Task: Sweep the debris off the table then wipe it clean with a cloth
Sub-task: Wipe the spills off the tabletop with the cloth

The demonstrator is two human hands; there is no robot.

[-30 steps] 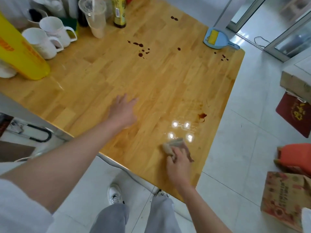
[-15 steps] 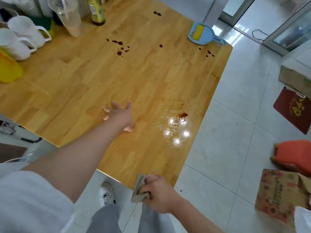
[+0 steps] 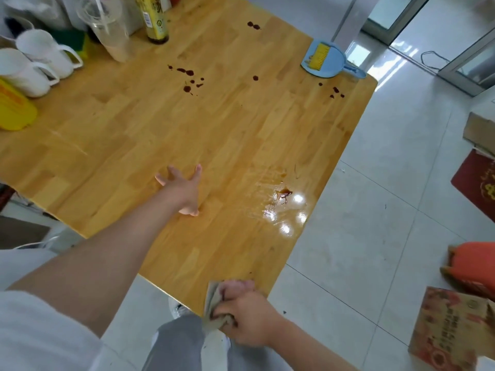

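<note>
wooden table (image 3: 241, 135): left hand (image 3: 184, 190) spread flat; right hand (image 3: 249, 319) clutches cloth (image 3: 214, 311) at near edge.

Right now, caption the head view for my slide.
Left hand braced on the table, right hand gripping a cloth at its near edge, dark stains left.

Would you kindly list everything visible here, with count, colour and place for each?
table: one, light wood, centre
dark stains: several clusters, brown-red, far half and right edge
wet smear: one, glossy, near right edge
dustpan with brush: one, blue with yellow bristles, far right corner
mugs: two, white, far left
plastic cup: one, clear, far edge
bottle: one, yellow label, far edge
yellow container: one, left edge
cloth: one, beige, at near edge
left hand: spread on table
right hand: grips cloth
</note>
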